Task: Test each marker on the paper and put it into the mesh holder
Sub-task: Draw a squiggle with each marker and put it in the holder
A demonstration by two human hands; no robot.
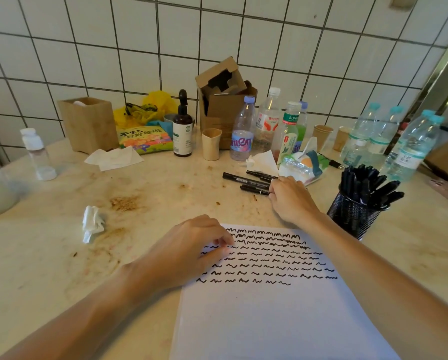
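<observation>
A white paper [269, 315] lies in front of me, its upper half covered with rows of black squiggles. My left hand [189, 253] rests on the paper's upper left corner, fingers curled and holding nothing. My right hand [290, 198] lies beyond the paper with its fingertips closed on the nearest of several black markers [246, 179] lying loose on the counter. At the right stands the black mesh holder [352, 216], packed with several black markers.
Water bottles [242, 131], paper cups [211, 144], a brown pump bottle [182, 126], a cardboard box [225, 100] and a tissue pack [303, 165] crowd the back. A crumpled tissue [93, 223] lies left on the stained counter. Another person's fingertip [438, 184] shows at far right.
</observation>
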